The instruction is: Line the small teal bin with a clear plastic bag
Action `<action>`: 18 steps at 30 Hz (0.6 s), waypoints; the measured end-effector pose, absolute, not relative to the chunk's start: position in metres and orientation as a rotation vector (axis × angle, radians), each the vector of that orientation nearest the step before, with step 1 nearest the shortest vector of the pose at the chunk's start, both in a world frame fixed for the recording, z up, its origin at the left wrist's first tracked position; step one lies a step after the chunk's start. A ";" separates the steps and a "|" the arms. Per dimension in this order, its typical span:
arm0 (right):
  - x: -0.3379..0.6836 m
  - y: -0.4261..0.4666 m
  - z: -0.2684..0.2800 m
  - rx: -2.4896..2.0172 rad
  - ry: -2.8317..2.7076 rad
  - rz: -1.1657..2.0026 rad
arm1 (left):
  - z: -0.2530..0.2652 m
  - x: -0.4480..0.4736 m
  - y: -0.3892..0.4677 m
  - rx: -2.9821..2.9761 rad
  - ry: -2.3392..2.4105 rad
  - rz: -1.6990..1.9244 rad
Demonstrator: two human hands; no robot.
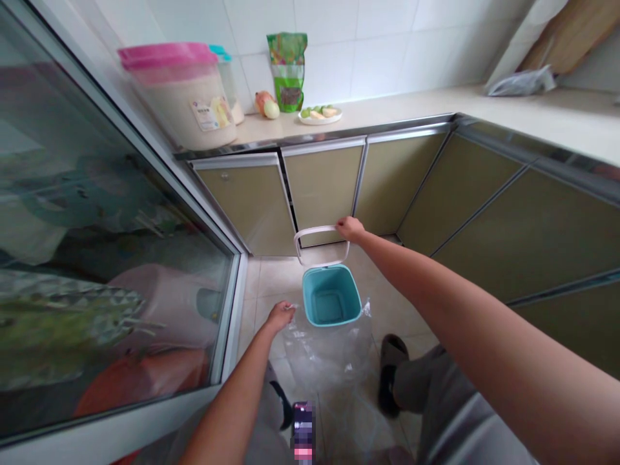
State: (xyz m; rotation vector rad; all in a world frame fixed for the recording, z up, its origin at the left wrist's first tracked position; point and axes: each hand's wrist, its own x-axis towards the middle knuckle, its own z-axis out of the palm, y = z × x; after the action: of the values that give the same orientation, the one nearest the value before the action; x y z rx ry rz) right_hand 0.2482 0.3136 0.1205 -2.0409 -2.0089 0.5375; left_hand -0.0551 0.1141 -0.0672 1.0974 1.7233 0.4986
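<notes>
The left hand point(281, 316) pinched a clear plastic bag point(329, 352) — the right hand point(350, 228) curled around the white ring point(316, 230) of a square teal bin point(332, 284).

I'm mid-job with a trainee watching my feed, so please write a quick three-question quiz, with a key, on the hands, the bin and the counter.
1. True or false: the right hand holds the white frame raised at the far side of the teal bin.
2. Which of these does the left hand hold? (a) the plate (b) the clear plastic bag (c) a slipper
3. Fill in: on the counter, the pink-lidded container stands to the ____ of the green pouch, as the camera sees it.

Key: 1. True. 2. (b). 3. Left.
</notes>
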 end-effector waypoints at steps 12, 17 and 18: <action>0.255 0.332 0.109 -1.977 -2.002 0.583 | -0.068 -0.055 0.115 1.089 1.737 0.498; 0.263 0.326 0.098 -1.951 -1.995 0.524 | -0.071 -0.055 0.115 1.084 1.743 0.525; 0.264 0.325 0.097 -1.953 -1.982 0.526 | -0.072 -0.055 0.115 1.090 1.743 0.520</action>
State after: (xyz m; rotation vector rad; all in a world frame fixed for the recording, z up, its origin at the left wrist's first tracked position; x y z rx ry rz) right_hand 0.2645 0.3246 0.0966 -1.9525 -1.9819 0.5265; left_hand -0.0547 0.1150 -0.0724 1.0903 1.7426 0.5199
